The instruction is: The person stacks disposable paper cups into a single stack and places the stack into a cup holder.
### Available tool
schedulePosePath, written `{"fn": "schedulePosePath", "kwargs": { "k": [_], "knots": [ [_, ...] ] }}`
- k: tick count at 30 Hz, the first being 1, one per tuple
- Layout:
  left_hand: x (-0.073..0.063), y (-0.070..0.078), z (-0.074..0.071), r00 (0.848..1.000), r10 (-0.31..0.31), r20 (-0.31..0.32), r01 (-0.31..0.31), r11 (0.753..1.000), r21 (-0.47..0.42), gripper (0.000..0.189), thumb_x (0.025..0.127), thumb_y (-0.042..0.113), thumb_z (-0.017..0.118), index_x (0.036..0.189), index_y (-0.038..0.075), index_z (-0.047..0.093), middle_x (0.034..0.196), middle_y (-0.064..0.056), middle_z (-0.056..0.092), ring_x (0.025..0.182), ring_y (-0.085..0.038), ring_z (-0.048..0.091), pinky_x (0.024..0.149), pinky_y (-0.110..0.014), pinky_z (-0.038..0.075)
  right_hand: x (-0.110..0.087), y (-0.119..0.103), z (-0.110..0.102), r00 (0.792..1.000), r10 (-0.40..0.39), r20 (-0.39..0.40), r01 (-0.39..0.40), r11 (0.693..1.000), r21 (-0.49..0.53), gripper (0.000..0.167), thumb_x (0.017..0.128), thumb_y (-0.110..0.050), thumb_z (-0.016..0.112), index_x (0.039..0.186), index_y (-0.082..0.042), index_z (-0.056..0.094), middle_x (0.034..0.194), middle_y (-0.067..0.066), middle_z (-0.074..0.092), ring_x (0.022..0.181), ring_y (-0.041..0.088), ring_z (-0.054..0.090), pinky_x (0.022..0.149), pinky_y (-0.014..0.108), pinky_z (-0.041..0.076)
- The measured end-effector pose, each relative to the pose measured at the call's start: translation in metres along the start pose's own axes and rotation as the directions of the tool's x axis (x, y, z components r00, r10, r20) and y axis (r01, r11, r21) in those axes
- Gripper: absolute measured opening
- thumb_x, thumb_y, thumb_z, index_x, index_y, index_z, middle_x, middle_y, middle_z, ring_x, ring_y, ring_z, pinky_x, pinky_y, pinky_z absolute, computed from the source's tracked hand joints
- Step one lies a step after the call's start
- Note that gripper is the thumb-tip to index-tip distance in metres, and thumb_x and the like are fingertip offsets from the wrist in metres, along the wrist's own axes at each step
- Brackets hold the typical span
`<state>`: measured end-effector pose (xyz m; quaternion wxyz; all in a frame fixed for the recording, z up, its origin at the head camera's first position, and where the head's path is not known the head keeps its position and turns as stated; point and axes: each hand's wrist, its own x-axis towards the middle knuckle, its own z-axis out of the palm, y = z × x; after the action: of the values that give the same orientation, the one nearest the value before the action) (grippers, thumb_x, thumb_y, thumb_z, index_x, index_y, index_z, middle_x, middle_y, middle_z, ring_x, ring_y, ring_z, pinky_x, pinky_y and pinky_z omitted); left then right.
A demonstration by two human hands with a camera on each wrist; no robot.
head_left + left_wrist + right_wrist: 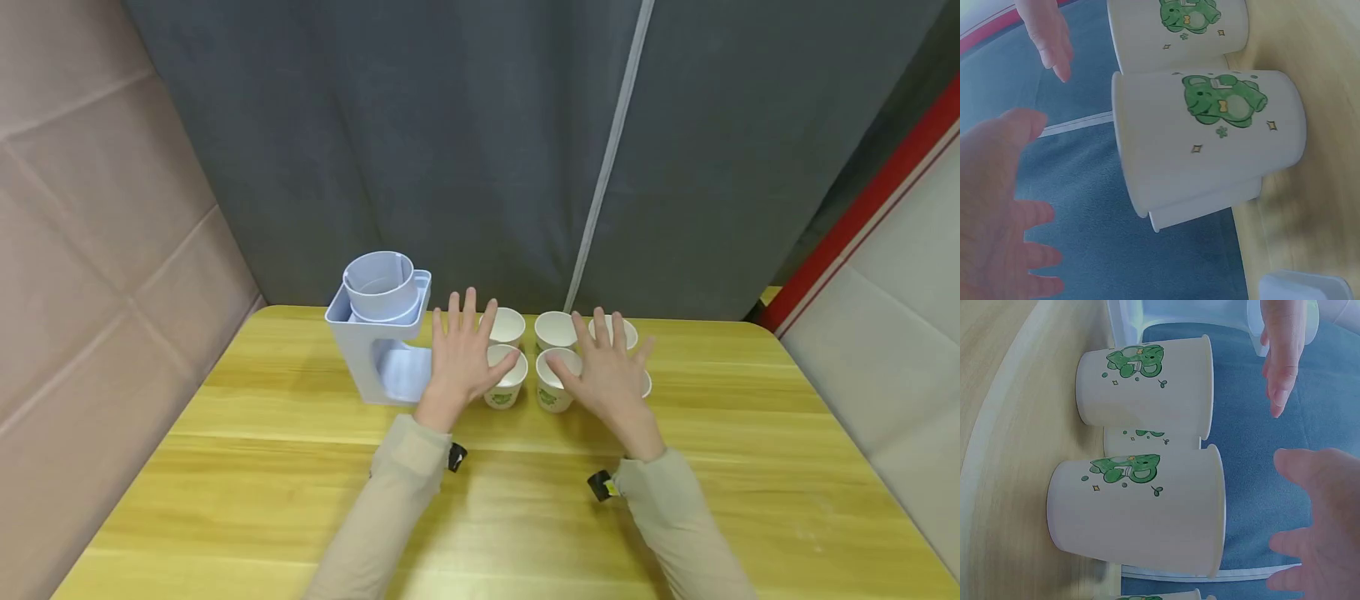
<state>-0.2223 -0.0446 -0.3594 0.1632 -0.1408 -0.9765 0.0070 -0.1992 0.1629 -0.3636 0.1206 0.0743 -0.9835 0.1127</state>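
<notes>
Several white paper cups with green cartoon animal prints stand upright in two rows at the back of the table. My left hand (459, 358) is spread flat above the left side, beside the front left cup (501, 393). Its fingers point away, and nothing is in it. Over the right side hovers my right hand (611, 379), fingers spread and also holding nothing, near the front middle cup (553, 395). It partly hides the front right cup (647, 385) and the back right cup (628, 335). Both wrist views show cup walls (1210, 150) (1135, 512) apart from the fingers.
A light blue plastic stand (351, 346) with a round container (381, 287) on top stands left of the cups. The wooden table (517, 517) ends at a dark grey curtain (465, 150). Pale panels flank both sides, the right one edged in red.
</notes>
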Motion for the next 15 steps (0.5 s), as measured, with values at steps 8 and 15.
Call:
{"fn": "schedulePosePath", "kwargs": {
  "k": [8, 15],
  "knots": [
    [-0.001, -0.002, 0.0, 1.0, 0.003, 0.007, -0.003, 1.0, -0.024, 0.081, 0.086, 0.066, 0.041, 0.149, 0.017, 0.026, 0.154, -0.018, 0.015, 0.139, -0.038, 0.016, 0.109, -0.057, 0.016, 0.002, -0.002, 0.001, 0.998, -0.044, -0.04, 0.046, 0.998, 0.031, 0.081, 0.086, -0.06, 0.049, 0.147, -0.011, 0.03, 0.149, 0.023, 0.025, 0.137, 0.044, 0.014, 0.098, 0.073, 0.008],
    [-0.007, -0.011, 0.001, 0.994, 0.073, -0.078, -0.085, 0.981, -0.172, 0.077, 0.086, 0.056, 0.054, 0.145, 0.011, 0.034, 0.151, -0.02, 0.023, 0.136, -0.039, 0.023, 0.107, -0.058, 0.02, 0.003, -0.004, 0.004, 0.977, -0.122, -0.174, 0.149, 0.977, 0.152, 0.084, 0.076, -0.057, 0.064, 0.14, -0.007, 0.041, 0.141, 0.021, 0.04, 0.131, 0.042, 0.03, 0.099, 0.067, 0.023]
  ]
}}
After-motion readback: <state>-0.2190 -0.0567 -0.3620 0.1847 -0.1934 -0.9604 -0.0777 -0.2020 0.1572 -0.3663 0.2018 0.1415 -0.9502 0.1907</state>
